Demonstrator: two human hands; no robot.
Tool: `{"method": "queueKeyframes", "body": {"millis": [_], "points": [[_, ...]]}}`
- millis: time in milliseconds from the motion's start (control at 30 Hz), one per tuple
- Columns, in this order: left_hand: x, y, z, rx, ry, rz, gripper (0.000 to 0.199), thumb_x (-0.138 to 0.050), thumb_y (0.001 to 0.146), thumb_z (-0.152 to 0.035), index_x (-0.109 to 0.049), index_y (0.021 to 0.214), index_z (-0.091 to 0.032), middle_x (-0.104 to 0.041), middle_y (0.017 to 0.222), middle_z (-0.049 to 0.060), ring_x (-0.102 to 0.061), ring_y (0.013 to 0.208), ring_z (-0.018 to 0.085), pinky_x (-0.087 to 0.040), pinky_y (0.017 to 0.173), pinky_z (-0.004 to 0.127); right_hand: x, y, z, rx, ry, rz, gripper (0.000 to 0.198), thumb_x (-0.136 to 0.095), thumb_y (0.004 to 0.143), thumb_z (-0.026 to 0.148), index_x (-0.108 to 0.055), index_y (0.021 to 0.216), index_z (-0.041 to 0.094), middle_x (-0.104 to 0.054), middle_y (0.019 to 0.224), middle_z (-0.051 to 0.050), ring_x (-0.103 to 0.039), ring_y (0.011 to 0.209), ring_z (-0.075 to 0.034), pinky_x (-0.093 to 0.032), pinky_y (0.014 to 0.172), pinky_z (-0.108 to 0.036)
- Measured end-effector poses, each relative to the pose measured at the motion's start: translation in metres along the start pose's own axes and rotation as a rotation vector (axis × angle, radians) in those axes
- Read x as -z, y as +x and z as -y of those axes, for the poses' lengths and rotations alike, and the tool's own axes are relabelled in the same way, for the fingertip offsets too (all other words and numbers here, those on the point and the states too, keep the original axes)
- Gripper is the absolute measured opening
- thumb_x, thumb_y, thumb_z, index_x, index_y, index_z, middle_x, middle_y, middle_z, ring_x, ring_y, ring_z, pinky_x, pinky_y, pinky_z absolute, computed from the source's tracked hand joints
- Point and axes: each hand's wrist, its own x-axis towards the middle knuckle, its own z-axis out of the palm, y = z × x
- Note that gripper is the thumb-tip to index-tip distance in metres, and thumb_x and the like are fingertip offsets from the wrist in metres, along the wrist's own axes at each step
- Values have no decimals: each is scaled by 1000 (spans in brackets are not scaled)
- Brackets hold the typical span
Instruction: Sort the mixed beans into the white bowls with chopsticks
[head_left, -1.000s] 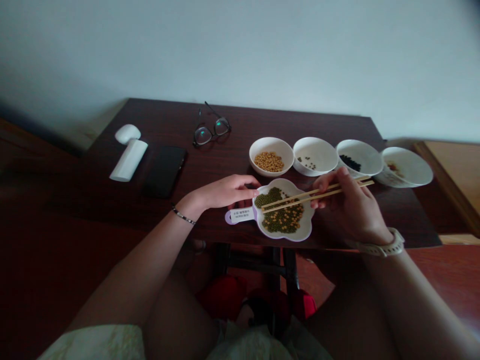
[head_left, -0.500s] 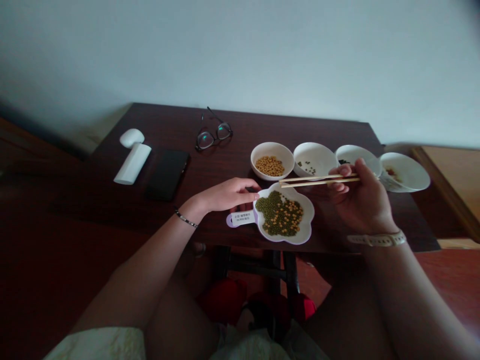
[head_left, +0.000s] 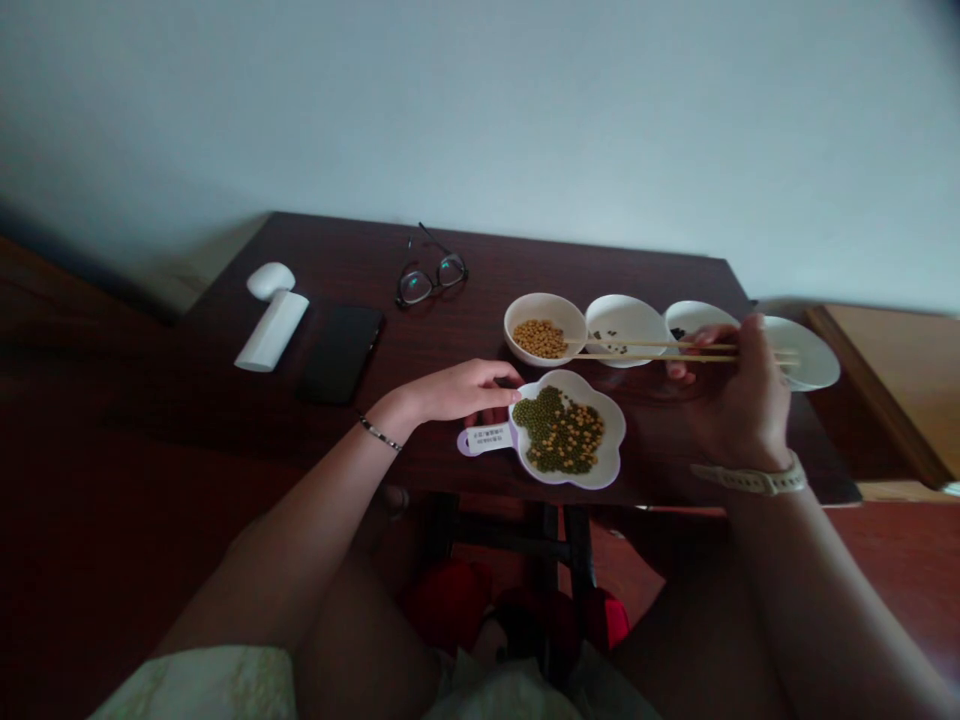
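Note:
My right hand is closed around a pair of wooden chopsticks, which point left. Their tips are at the right side of a white bowl of yellow soybeans; whether they pinch a bean is too small to tell. My left hand grips the left rim of a white flower-shaped dish with its thumb on the edge, some fingers hidden. Green mung beans mixed with yellow beans lie in this dish. Its lilac handle, carrying a printed label, sticks out below my left hand.
Right of the soybeans, a bowl holds a few small beans. Another bowl with dark bits and a last bowl follow, partly behind my hand. Eyeglasses, a black phone and a white two-part device lie left.
The chopstick tips have moved from above the flower-shaped dish up to the soybean bowl. My right hand has shifted slightly. My left hand stays at the dish's rim.

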Motion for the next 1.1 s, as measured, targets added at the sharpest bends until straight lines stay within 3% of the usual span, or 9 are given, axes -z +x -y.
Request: {"method": "queueKeyframes", "body": {"millis": [100,233,500,800,933,1100], "points": [[3,4,1,14,-8,27,51,-71,102,-57,-71,133,-16,-76,99,6,-67,67,15,-54,52,25,1,5,16,-33,-7,39,40,-74,105,57,-74,79,26,-71,78,-3,-66,59,-14,-49,46,-29],[5,6,-1,32,-35,50,50,-73,101,-56,-70,131,-16,-74,100,6,-68,69,15,-55,52,24,-5,8,26,-77,-95,84,54,-67,104,68,-72,71,25,-66,69,-3,-58,49,-12,-41,38,-27],[5,3,-10,59,-40,45,39,-73,103,-47,-70,127,-16,-72,81,1,-60,55,12,-50,48,23,7,4,9,-128,-281,166,51,-71,104,63,-74,75,21,-68,64,-3,-61,49,-11,-44,41,-22],[7,5,-5,120,-33,57,49,-72,103,-54,-67,134,-17,-73,85,2,-63,58,12,-52,47,22,-5,-23,37,109,-520,10,59,-60,110,63,-71,70,21,-64,60,-3,-60,43,-13,-41,35,-25],[5,4,-7,120,-47,54,48,-72,104,-53,-67,133,-16,-72,85,1,-60,57,11,-51,47,21,-9,-27,40,-14,-566,88,56,-62,108,67,-74,77,22,-67,58,-4,-63,47,-15,-47,39,-25],[3,3,-11,118,-22,33,46,-70,105,-50,-67,135,-15,-72,83,1,-58,54,10,-49,46,21,-11,-26,22,-227,-379,257,54,-61,109,66,-76,83,21,-72,63,-6,-66,53,-16,-55,49,-26]]}}
